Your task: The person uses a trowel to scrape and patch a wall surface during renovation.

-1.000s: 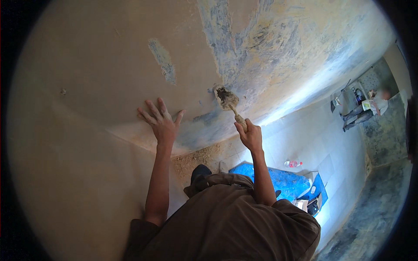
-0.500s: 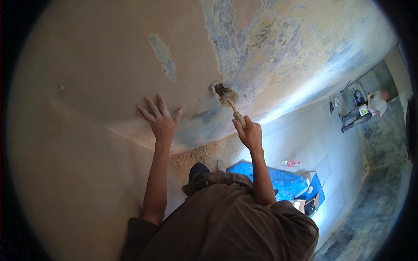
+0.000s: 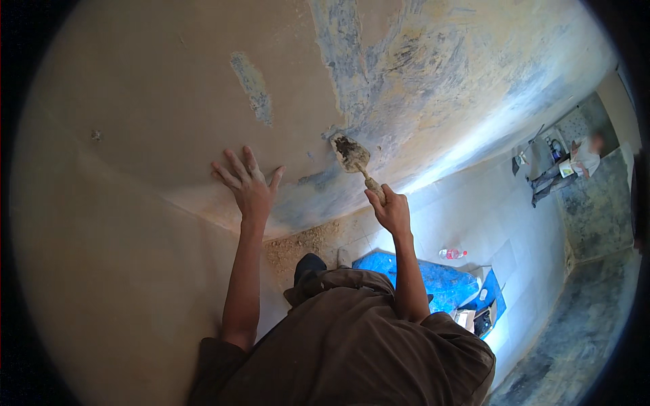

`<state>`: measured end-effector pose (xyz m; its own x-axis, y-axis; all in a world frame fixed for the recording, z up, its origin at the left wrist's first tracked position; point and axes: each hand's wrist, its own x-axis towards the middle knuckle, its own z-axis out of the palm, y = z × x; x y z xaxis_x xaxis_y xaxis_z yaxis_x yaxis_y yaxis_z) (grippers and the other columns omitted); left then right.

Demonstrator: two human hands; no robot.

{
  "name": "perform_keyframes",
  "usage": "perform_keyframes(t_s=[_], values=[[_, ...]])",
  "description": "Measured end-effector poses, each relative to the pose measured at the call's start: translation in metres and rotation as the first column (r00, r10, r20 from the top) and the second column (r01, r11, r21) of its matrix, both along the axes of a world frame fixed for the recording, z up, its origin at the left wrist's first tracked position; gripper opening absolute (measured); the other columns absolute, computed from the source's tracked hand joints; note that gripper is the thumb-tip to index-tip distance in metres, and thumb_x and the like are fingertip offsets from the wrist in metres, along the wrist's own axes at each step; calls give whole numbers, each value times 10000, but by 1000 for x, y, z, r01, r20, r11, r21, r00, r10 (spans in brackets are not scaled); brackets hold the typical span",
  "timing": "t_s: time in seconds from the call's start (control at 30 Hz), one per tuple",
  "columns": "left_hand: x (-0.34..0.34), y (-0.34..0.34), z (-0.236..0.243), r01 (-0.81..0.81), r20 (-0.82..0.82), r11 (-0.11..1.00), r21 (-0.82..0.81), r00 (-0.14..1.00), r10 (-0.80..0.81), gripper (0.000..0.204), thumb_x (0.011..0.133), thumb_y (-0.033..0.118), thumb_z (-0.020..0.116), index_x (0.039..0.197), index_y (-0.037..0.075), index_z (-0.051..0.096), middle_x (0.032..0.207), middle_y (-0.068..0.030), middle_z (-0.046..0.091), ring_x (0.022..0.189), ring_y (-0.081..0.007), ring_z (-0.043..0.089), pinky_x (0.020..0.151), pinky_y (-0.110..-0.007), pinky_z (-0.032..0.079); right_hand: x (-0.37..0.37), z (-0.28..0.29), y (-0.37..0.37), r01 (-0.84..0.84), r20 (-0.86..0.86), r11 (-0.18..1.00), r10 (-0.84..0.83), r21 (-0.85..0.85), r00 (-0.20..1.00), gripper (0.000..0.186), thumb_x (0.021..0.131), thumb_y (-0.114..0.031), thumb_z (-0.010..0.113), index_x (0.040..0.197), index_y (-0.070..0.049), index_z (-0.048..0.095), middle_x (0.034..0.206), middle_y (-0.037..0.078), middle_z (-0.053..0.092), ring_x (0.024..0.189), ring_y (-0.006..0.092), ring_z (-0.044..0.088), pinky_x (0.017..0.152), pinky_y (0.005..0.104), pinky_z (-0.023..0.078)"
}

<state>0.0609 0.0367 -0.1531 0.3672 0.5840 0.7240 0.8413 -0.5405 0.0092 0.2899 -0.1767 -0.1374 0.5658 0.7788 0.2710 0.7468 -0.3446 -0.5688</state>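
My left hand (image 3: 249, 183) rests with fingers spread on the beige plastered wall (image 3: 156, 101). In my right hand (image 3: 389, 208) is the handle of a dirty trowel (image 3: 349, 150), its crusted blade, with a dark patch in the middle, against the wall where smooth plaster meets mottled grey-blue coating (image 3: 426, 61). A narrow bare streak (image 3: 250, 88) lies in the plaster above my left hand.
Below are a rubble-strewn floor strip (image 3: 298, 250), pale floor tiles (image 3: 521, 284), a blue sheet (image 3: 447, 291) with items on it and a plastic bottle (image 3: 452, 254). At the far right a person (image 3: 575, 166) holds a light-coloured container.
The trowel in my right hand moved slightly up and left, then a little back down and right. My left hand stays spread on the wall.
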Motion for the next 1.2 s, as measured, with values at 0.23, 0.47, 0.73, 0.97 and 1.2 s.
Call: perform_keyframes(t_s=[0.23, 0.47, 0.73, 0.97, 1.2], values=[[1, -5, 5, -15, -20, 998, -56, 1000, 14, 997, 795, 630, 600, 1435, -41, 232, 1469, -368, 83, 1305, -638, 6, 1019, -738, 99, -10, 11, 9, -29, -37, 999, 29, -20, 999, 445, 869, -434, 625, 734, -18, 547, 559, 229, 560, 577, 433, 583, 527, 495, 442], [4, -5, 6, -14, -16, 999, -47, 1000, 13, 969, 799, 618, 603, 1415, -53, 273, 1468, -362, 96, 1305, -640, 4, 1026, -732, 102, -16, 16, 15, -38, -61, 999, 39, 21, 997, 449, 868, -432, 626, 726, -14, 544, 546, 231, 555, 576, 435, 587, 532, 495, 450], [2, -7, 4, -16, 11, 998, -58, 1000, 17, 881, 808, 616, 591, 1401, 11, 351, 1479, -317, 122, 1306, -629, 59, 1021, -739, 155, -14, 4, 7, -1, 43, 1000, 1, -6, 999, 411, 869, -418, 630, 746, -33, 554, 561, 222, 576, 564, 428, 594, 508, 491, 458], [2, -7, 3, 12, 32, 999, -32, 999, -11, 873, 808, 604, 599, 1405, 16, 350, 1475, -316, 147, 1309, -625, 50, 1021, -739, 153, -14, -5, 2, 2, 8, 1000, -2, 5, 1000, 417, 873, -413, 626, 744, -25, 543, 550, 227, 564, 553, 441, 579, 507, 500, 447], [0, -6, 5, -36, -23, 994, -101, 999, 34, 963, 808, 625, 582, 1422, -46, 267, 1474, -362, 84, 1307, -640, 5, 1031, -729, 89, -28, 1, 12, -25, -81, 998, 30, 61, 996, 417, 870, -408, 634, 730, -24, 548, 538, 225, 560, 562, 430, 590, 522, 496, 451]])
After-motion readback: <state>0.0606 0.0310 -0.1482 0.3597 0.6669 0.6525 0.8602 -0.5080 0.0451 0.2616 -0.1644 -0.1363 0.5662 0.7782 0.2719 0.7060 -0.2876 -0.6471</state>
